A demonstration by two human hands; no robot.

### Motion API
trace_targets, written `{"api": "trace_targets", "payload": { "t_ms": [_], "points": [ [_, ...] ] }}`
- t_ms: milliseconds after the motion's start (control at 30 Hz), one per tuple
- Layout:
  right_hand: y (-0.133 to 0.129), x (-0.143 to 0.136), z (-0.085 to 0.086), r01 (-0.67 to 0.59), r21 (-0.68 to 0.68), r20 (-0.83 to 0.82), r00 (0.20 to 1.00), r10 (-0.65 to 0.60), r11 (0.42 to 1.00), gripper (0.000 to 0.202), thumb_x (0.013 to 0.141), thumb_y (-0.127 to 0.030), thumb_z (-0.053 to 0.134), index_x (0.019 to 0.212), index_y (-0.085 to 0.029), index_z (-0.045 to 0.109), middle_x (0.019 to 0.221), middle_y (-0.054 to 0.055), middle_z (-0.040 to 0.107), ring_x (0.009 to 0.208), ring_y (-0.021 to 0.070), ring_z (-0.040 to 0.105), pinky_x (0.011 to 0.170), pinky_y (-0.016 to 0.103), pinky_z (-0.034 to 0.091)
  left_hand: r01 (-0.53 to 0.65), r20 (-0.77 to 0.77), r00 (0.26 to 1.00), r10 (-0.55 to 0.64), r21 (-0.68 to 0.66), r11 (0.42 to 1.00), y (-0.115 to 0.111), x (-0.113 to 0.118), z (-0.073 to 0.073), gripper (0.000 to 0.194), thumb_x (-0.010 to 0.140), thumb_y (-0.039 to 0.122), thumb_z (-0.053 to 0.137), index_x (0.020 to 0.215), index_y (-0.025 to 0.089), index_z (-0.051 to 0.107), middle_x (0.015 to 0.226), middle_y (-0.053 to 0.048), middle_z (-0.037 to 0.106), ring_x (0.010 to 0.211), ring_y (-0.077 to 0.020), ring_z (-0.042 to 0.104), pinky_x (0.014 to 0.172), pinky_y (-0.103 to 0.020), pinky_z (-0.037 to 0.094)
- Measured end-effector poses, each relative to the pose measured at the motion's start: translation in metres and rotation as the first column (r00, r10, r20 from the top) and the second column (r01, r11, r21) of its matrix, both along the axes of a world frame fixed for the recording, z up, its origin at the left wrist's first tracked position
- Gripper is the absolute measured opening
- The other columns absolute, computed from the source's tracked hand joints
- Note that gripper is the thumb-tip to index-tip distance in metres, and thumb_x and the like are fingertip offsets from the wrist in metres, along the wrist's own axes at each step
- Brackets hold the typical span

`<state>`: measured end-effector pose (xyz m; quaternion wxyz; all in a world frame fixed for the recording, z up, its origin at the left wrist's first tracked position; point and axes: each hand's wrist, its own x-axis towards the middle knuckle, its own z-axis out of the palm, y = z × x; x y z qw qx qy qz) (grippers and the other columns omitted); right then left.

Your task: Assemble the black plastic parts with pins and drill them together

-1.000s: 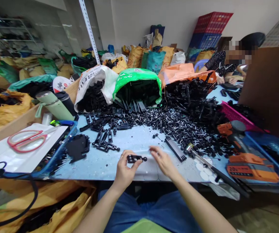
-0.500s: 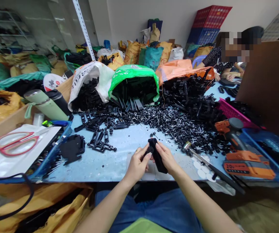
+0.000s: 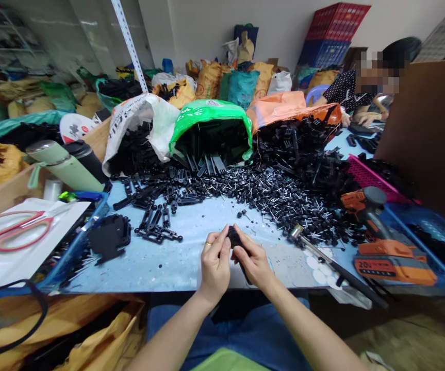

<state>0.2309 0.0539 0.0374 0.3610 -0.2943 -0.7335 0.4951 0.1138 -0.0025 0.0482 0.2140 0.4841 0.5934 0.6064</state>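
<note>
Near the table's front edge, both hands meet around a black plastic part point(image 3: 234, 238). The fingers of my left hand point(image 3: 215, 263) are pinched against its upper left side. My right hand point(image 3: 253, 262) grips it from the right, and its lower end shows beneath the palm. Fingers cover much of the part, so its exact shape is hard to tell. Beyond the hands spreads a pile of small black pieces with metal pins point(image 3: 272, 198). Black link-shaped parts point(image 3: 156, 219) lie to the left, beside a flat black plate point(image 3: 110, 237).
A hammer point(image 3: 323, 257) and an orange cordless drill point(image 3: 392, 257) lie at right. Red scissors point(image 3: 13, 229) rest on white paper over a blue basket point(image 3: 58, 268) at left. Open white, green point(image 3: 211, 111) and orange sacks stand behind. A co-worker point(image 3: 356, 98) sits at the back right.
Both hands have shifted slightly left, and the fingers have closed together over the top of the black part, which is now more hidden. The view has turned a little.
</note>
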Motion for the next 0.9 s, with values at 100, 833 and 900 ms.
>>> {"api": "trace_targets", "payload": {
  "t_ms": [100,833,900],
  "points": [
    [-0.009,-0.008,-0.003,0.033,0.061,-0.020,0.999,-0.032,0.998,0.051,0.089,-0.036,0.045,0.137,-0.025,0.035,0.099,0.008,0.055,0.074,0.0155,0.054,0.067,0.030,0.050,-0.006,-0.011,1.000,0.006,0.025,1.000,-0.002,0.000,0.000,0.032,0.090,0.028,0.042,0.117,0.020,0.057,0.097,-0.007,0.055,0.081,-0.0151,0.055,0.070,-0.028,0.047],
    [0.221,0.077,0.039,0.429,0.614,0.402,0.552,-0.730,0.662,0.052,0.089,-0.036,0.044,0.130,-0.004,0.038,0.127,0.024,0.040,0.117,0.0263,0.033,0.092,0.045,0.027,0.198,-0.766,0.432,-0.477,-0.435,0.878,0.010,-0.024,-0.029,0.054,0.077,0.000,0.041,0.122,0.027,0.050,0.106,-0.006,0.059,0.110,-0.0242,0.047,0.104,-0.059,0.017],
    [0.248,0.092,0.046,0.478,0.610,0.396,0.506,-0.766,0.632,0.054,0.084,-0.032,0.055,0.126,-0.002,0.040,0.121,0.026,0.045,0.113,0.0272,0.037,0.090,0.050,0.028,0.118,-0.793,0.364,-0.488,-0.480,0.869,0.014,-0.023,-0.024,0.049,0.080,0.000,0.038,0.121,0.023,0.052,0.093,-0.006,0.061,0.096,-0.0211,0.053,0.102,-0.054,0.025]
  ]
}}
